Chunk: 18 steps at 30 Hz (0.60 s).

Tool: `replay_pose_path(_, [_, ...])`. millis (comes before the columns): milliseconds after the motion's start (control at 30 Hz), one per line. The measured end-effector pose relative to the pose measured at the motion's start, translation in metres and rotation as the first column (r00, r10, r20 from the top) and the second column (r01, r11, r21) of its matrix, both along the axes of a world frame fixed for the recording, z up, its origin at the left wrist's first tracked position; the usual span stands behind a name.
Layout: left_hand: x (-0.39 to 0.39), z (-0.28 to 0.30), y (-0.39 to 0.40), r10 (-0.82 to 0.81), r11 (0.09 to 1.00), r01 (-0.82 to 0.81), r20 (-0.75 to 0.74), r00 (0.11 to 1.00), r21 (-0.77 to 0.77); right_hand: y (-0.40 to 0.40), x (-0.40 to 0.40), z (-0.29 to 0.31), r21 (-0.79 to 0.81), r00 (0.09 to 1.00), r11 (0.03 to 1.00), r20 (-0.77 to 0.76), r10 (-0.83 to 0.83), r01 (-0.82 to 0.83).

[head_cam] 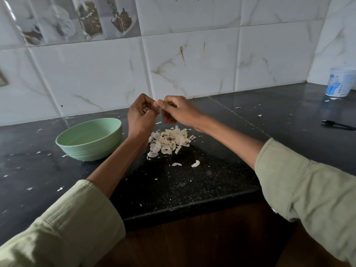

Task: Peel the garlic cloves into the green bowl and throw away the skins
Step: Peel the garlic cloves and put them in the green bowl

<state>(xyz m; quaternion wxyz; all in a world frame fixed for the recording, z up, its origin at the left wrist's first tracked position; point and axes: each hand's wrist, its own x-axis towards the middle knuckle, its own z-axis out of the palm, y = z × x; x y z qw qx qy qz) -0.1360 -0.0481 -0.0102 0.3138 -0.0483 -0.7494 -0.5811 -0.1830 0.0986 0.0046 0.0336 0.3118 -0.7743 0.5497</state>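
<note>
Scene: A person in pale green sleeves works at a black speckled counter [192,182] set against marble-look wall tiles.
Step in hand: By the look of it, peeling; both hands are raised together above the heap of skins, fingertips meeting.
Left hand: The left hand [141,114] has its fingers curled inward, pinching something small at the point where the two hands meet.
Right hand: The right hand [178,110] is likewise curled, thumb and fingers nipping at the same spot; a pale sliver shows between the fingertips.
Garlic clove: Almost wholly hidden by the fingers; whether it is bare yet cannot be told.
Skins: A loose papery pile of skins [169,141] lies on the counter just below the hands, at 6 o'clock from them, with stray flakes scattered wide.
Green bowl: The green bowl [90,140] stands at 8 o'clock from the hands, just beside the left wrist; what lies inside cannot be seen from this angle.
Next move: Likely stripping the last skin, dropping the clove into the bowl at the left, then gathering the pile for the bin; no bin is in sight.
Other items: A white tub [340,82] stands far off at 2 o'clock near the corner; a dark pen [338,125] lies at 3 o'clock.
Writing: The tub carries a blue printed label, too blurred to read; the decorative tiles at 11 o'clock show cups and coffee, no legible words.
</note>
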Motion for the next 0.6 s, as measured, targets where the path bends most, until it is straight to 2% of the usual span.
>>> replay_pose_path(67, [0.003, 0.0, 0.0, 0.003, 0.999, -0.003, -0.005, 1.0, -0.048, -0.002, 0.007, 0.001, 0.111, 0.999, 0.993, 0.006, 0.04, -0.04])
replay_pose_path(167, [0.003, 0.001, 0.0, -0.005, 0.998, 0.004, -0.01, 1.0, -0.06, -0.002, 0.008, 0.003, 0.073, 0.995, 0.996, 0.081, 0.054, -0.06])
replay_pose_path(300, [-0.004, 0.0, -0.001, -0.173, 0.975, 0.163, 0.051, 0.984, 0.153, 0.001, 0.007, 0.001, -0.061, 0.962, 0.988, 0.23, 0.15, -0.139])
replay_pose_path(367, [-0.005, -0.002, -0.004, -0.246, 0.953, 0.228, 0.065, 0.967, 0.2, 0.004, 0.006, 0.001, -0.086, 0.94, 0.978, 0.272, 0.207, -0.19])
replay_pose_path(467, [-0.002, -0.003, -0.006, -0.271, 0.947, 0.253, 0.066, 0.96, 0.199, 0.007, 0.003, 0.001, -0.057, 0.932, 0.973, 0.28, 0.232, -0.225])
replay_pose_path(600, [-0.001, -0.001, -0.004, -0.272, 0.943, 0.247, 0.087, 0.959, 0.225, 0.008, 0.0, 0.0, 0.021, 0.959, 0.983, 0.222, 0.174, -0.184])
